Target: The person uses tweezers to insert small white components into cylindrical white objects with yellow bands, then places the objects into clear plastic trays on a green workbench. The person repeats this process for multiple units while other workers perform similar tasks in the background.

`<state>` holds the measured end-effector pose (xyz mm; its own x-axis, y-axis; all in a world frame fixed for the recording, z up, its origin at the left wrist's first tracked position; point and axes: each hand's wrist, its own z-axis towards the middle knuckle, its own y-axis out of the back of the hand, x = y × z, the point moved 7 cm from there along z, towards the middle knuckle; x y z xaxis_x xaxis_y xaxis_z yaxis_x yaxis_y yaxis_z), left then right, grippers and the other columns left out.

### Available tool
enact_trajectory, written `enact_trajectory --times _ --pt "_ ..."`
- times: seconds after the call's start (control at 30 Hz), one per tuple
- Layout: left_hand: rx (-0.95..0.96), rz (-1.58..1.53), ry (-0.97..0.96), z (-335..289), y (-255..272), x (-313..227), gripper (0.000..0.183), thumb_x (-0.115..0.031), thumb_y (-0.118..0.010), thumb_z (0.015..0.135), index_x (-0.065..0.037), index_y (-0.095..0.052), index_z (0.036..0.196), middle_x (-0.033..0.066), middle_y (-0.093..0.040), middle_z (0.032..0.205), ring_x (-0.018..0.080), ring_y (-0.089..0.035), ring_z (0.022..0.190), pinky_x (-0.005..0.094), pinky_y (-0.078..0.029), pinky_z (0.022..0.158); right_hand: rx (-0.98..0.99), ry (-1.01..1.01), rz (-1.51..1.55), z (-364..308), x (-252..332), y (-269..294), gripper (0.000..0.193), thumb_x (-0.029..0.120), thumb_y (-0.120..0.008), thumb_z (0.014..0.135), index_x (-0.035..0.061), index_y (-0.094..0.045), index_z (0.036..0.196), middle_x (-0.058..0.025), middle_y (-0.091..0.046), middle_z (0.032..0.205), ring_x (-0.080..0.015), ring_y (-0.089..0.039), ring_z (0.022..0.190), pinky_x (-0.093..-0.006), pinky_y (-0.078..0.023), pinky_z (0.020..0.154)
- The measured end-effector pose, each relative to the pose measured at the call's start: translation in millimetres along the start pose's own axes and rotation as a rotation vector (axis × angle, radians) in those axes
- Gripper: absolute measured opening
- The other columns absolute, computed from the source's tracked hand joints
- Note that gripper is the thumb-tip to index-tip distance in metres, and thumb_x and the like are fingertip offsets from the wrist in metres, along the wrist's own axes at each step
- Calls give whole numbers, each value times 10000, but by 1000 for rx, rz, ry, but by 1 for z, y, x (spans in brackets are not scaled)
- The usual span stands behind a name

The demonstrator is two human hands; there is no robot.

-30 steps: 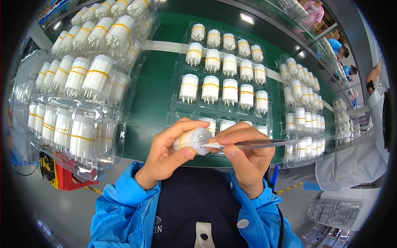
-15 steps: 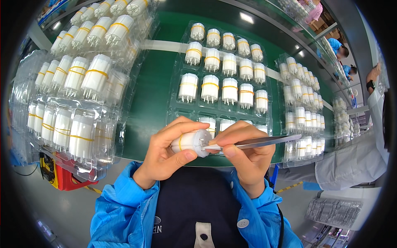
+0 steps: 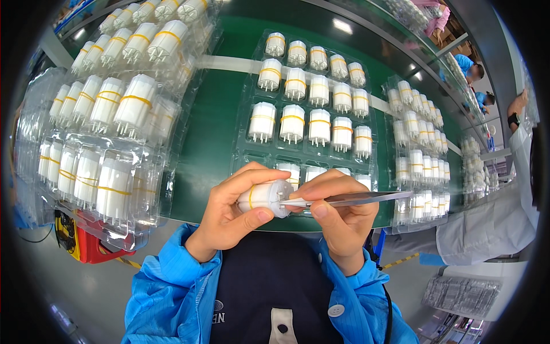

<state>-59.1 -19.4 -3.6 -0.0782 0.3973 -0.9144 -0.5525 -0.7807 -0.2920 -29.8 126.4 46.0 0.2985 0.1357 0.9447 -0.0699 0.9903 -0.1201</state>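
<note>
A white cylindrical part (image 3: pixel 259 197) with a yellow band round it lies sideways in my left hand (image 3: pixel 232 206), its pronged end turned to the right. My left fingers and thumb are closed round its body. My right hand (image 3: pixel 342 215) pinches a pair of metal tweezers (image 3: pixel 366 198), whose tips touch or nearly touch the pronged end. Just beyond my hands, a clear plastic tray (image 3: pixel 240 135) holds rows of the same banded white parts, standing with prongs down. My fingers hide some of the nearest row.
Stacked clear trays (image 3: pixel 157 195) of similar parts rise on the left, with more trays (image 3: pixel 421 178) on the right. All stand on a green work surface (image 3: pixel 197 120). A red-and-yellow object (image 3: pixel 94 238) is below left. Another person's arm (image 3: pixel 518 106) shows at far right.
The tweezers have tilted slightly and shifted a little to the left with my right hand. My left hand and the white part stay almost still.
</note>
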Motion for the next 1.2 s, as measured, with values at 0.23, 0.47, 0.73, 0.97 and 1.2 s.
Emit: enact_trajectory --times 0.23,0.47,0.73,0.97,1.2 --pt "-72 9 52 -1 0 4 648 -456 -651 847 88 -578 1190 114 -575 991 164 -550 894 263 -420 776 26 -12 -3 0 0 -1 136 -44 -663 815 -64 -667 949 -180 -674 923 -201 -642 836 -284 -509 739" --pt "-37 32 29 1 1 2 582 -389 -664 848 77 -589 1187 111 -574 992 168 -545 904 272 -417 793 20 15 -112 1 5 -2 125 -31 -685 801 -45 -679 924 -162 -681 880 -200 -654 795 -274 -514 700" --pt "43 82 6 2 1 -1 465 -259 -670 856 43 -597 1202 103 -579 999 168 -542 913 281 -426 816 179 115 -485 9 28 -18 131 -25 -714 737 -7 -704 866 -132 -693 824 -243 -680 745 -298 -532 638" --pt "99 -264 242 -6 -7 16 568 -399 -623 884 57 -576 1220 92 -623 966 113 -536 711 231 -428 615 39 152 -143 7 24 6 170 21 -734 722 -11 -717 888 -151 -699 844 -256 -681 762 -318 -537 656" --pt "144 -357 256 -9 -11 18 580 -396 -610 897 80 -557 1224 103 -631 922 97 -522 666 224 -405 565 158 134 -183 10 20 -2 186 14 -715 713 -26 -714 894 -170 -696 865 -254 -679 781 -316 -535 665"
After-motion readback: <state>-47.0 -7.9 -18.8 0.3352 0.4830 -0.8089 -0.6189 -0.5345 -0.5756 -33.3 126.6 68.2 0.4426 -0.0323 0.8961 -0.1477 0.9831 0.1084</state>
